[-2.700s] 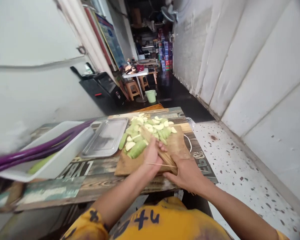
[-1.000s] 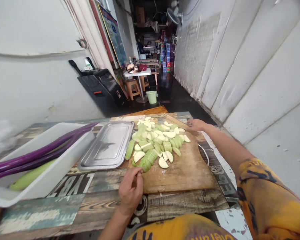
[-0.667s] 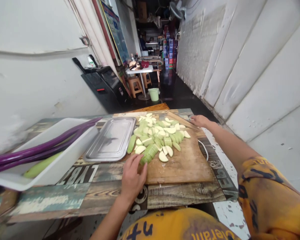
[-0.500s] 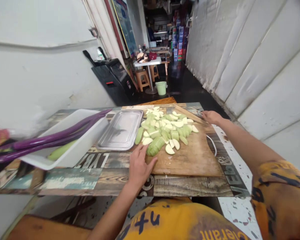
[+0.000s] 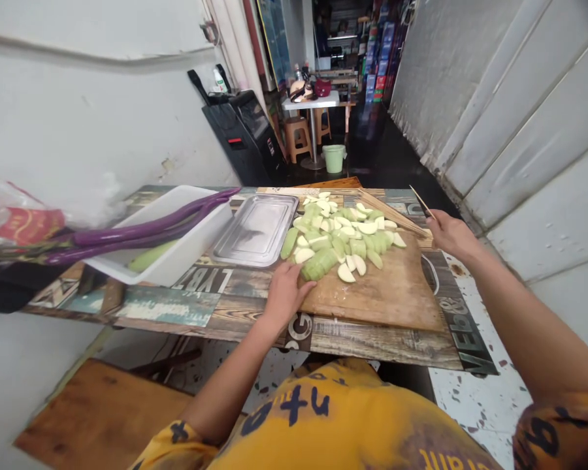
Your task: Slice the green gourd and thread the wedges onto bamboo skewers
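Pinched in my right hand [image 5: 451, 232] is a thin wooden skewer [image 5: 421, 201], raised and angled up to the left, beyond the right side of the cutting board [image 5: 387, 297]. A bundle of similar skewers [image 5: 392, 212] lies along the board's far right edge. My left hand [image 5: 285, 290] rests at the board's left edge, thumb and fingers apart, touching a row of green-skinned vegetable slices [image 5: 319, 264]. More cut slices with pale flesh [image 5: 355, 232] are heaped over the far half of the board; I cannot tell their exact kind.
A metal tray [image 5: 255, 230] lies left of the board. Farther left, a white bin [image 5: 120, 271] holds long purple eggplants [image 5: 142, 232] and a green vegetable [image 5: 151, 256]. A plastic bag [image 5: 34, 215] is at the far left. Beyond stand a small table [image 5: 311, 102] and a green bucket [image 5: 334, 158].
My right hand has come up from the skewer bundle with one skewer in it. The left hand stays beside the green slices. The whole view has shifted slightly.
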Demonstrator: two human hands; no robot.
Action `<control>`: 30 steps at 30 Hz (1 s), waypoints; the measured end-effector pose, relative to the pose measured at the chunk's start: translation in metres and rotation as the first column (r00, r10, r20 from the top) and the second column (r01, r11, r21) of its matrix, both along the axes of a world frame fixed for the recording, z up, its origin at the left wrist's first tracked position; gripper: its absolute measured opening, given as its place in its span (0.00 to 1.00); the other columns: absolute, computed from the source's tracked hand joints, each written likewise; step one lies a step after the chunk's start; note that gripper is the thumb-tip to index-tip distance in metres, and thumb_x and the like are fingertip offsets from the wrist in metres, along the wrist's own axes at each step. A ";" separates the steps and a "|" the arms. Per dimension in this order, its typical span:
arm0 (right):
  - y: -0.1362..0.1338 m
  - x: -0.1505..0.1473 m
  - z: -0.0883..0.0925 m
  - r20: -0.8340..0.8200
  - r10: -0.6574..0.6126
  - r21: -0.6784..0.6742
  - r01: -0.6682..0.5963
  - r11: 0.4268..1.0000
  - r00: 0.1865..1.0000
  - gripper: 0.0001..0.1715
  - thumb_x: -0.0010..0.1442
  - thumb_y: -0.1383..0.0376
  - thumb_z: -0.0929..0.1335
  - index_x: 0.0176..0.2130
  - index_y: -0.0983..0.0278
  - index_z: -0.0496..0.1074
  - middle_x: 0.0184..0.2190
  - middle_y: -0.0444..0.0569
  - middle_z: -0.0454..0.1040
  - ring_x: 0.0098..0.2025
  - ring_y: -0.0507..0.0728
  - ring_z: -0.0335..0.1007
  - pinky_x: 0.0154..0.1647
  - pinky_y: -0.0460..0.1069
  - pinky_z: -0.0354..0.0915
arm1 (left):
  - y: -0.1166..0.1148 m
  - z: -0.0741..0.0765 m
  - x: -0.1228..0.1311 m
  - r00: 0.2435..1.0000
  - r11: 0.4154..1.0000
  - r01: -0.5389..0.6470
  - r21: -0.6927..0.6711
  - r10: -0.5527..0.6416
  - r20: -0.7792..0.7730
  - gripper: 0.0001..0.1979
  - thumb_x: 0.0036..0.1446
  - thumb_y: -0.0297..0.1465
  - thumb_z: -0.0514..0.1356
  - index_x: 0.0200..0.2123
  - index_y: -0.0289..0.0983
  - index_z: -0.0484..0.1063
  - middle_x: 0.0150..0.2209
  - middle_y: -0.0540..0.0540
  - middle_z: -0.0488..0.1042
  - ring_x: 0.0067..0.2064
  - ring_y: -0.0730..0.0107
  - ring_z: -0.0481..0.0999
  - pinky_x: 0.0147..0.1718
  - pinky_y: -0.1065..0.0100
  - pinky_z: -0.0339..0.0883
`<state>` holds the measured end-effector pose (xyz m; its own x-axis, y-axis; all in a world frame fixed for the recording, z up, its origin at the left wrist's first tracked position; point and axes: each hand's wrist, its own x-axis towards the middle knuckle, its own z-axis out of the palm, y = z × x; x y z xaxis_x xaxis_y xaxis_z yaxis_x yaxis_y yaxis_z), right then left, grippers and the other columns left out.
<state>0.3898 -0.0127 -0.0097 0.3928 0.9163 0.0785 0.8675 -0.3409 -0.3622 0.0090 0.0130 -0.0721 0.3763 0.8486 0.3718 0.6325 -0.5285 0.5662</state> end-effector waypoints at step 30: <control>-0.159 -0.196 -0.019 -0.481 0.304 0.352 -0.137 0.926 0.822 0.21 0.61 0.61 0.61 0.50 0.66 0.71 0.26 0.48 0.76 0.30 0.54 0.73 0.32 0.47 0.69 | -0.022 0.052 0.046 0.532 0.227 0.731 -0.643 0.401 0.746 0.04 0.54 0.24 0.57 0.35 0.32 0.69 0.29 0.43 0.75 0.27 0.77 0.74 0.24 0.78 0.67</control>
